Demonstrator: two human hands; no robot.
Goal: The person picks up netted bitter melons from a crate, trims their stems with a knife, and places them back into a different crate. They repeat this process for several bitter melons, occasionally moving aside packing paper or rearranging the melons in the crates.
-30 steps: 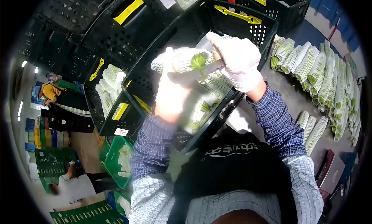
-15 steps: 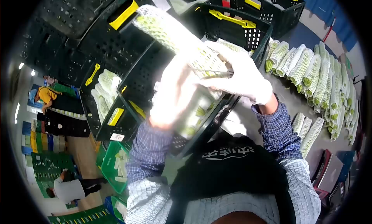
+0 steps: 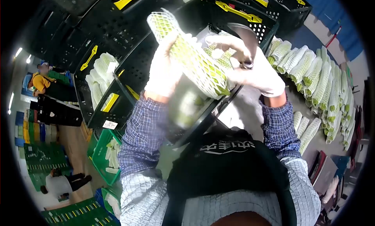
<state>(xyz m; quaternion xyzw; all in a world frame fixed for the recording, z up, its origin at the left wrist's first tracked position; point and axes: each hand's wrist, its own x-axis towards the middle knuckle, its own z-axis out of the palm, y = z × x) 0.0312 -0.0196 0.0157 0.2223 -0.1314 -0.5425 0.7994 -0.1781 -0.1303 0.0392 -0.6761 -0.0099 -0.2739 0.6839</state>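
Observation:
My left hand (image 3: pixel 163 71) is closed around a long green vegetable in a white foam net sleeve (image 3: pixel 197 63). It is held at a slant over a dark green crate (image 3: pixel 133 65), its lower green tip bare of the net. Beside that tip, my right hand (image 3: pixel 259 75) has its fingers curled round a knife (image 3: pixel 247 36), whose broad curved blade points up and away. The handle is mostly hidden in the palm. Bright glare washes out parts of both hands. Behind the fingers, more netted vegetables show inside the crate.
Netted vegetables (image 3: pixel 312 73) lie piled on the grey table to the right, with several more (image 3: pixel 308 132) nearer me. Another crate at left holds wrapped vegetables (image 3: pixel 102 75). A green basket (image 3: pixel 102 159) stands lower left. Two people (image 3: pixel 41 83) are farther off at left.
The knife, seen edge-on across the vegetable's lower end before, is now lifted away with its blade turned upward. My left hand has moved up and left along the vegetable.

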